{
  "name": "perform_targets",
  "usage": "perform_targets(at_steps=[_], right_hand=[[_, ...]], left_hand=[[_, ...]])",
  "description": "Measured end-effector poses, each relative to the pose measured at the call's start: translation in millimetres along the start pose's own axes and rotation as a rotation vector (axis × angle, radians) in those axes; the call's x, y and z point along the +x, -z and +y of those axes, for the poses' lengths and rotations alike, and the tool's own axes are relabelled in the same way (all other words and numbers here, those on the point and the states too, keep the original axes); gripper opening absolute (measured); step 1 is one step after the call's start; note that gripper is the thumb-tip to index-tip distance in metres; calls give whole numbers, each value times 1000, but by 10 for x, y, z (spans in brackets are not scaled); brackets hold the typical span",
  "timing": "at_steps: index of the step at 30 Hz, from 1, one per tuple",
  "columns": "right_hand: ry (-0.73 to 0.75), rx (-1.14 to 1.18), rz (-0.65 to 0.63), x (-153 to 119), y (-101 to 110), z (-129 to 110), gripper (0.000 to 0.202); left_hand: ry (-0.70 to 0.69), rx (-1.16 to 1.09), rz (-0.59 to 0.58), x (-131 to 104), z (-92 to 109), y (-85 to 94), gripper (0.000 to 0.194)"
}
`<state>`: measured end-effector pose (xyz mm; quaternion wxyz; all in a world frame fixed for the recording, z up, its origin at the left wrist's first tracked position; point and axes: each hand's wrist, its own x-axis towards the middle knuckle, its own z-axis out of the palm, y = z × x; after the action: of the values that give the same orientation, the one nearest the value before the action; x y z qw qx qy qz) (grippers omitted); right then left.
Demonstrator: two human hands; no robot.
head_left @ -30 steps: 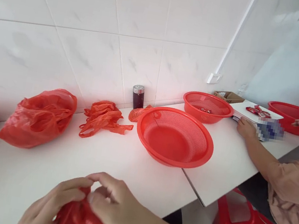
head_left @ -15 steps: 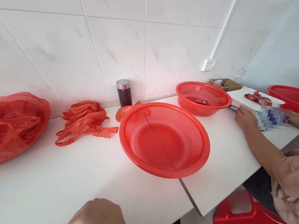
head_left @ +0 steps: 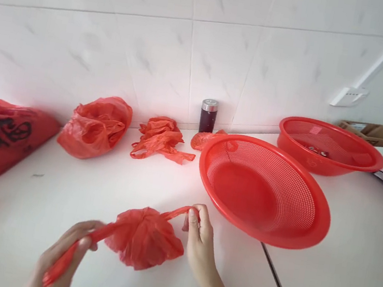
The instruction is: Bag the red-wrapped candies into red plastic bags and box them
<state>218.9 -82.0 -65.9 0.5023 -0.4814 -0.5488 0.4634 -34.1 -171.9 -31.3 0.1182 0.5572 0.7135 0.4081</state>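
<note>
A bunched red plastic bag [head_left: 145,241] sits at the front of the white table, its neck gathered and two twisted handles pulled apart. My left hand [head_left: 68,252] is closed around the left handle, whose end sticks out below the palm. Between thumb and fingers, my right hand [head_left: 199,238] pinches the tip of the right handle. What the bag contains is hidden. Just beyond my right hand stands a large red plastic colander [head_left: 246,189] with nothing visible in it.
Along the wall are a crumpled red bag [head_left: 159,138], a fuller red bag [head_left: 96,127], a dark tumbler [head_left: 208,117] and another red colander [head_left: 330,149] holding small packets. A large red bag with black writing [head_left: 4,141] lies left. A cardboard box [head_left: 376,134] is back right.
The view has swung left. The red bag and both my hands are now in full view, each hand on a handle; before, only one hand showed at the bottom edge.
</note>
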Motion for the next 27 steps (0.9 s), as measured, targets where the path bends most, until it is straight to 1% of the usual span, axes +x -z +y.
perform_targets(at_steps=[3, 5, 7, 8, 10, 13, 15, 18, 20, 23, 25, 27], right_hand=[[85, -115, 0, 11, -180, -34, 25], [181, -235, 40, 36, -304, -8, 24], [247, -370, 88, 77, -403, 37, 25], [256, -432, 97, 99, -436, 57, 27], [223, -518, 59, 134, -464, 81, 28], [111, -579, -65, 163, -427, 78, 27], [75, -622, -103, 193, -374, 70, 29], [92, -699, -53, 289, -299, 67, 29], [91, -740, -23, 375, -273, 71, 26], [93, -796, -30, 485, -279, 94, 22], [86, -829, -44, 528, -299, 126, 20], [68, -847, -49, 544, -317, 167, 19]], left_hand=[[0, -142, -32, 168, 149, -272, 37], [30, -189, -45, 267, 196, -446, 40], [89, -204, -89, 337, 209, -582, 42], [116, -202, -112, 363, 207, -633, 41], [148, -196, -147, 403, 185, -700, 41], [146, -193, -142, 457, 114, -720, 39], [151, -167, -122, 486, 50, -690, 38], [170, -112, -93, 508, -48, -613, 37], [171, -83, -97, 513, -101, -563, 36], [184, -7, -138, 533, -159, -518, 32], [188, 92, -168, 559, -187, -513, 28], [156, 211, -197, 585, -210, -528, 22]])
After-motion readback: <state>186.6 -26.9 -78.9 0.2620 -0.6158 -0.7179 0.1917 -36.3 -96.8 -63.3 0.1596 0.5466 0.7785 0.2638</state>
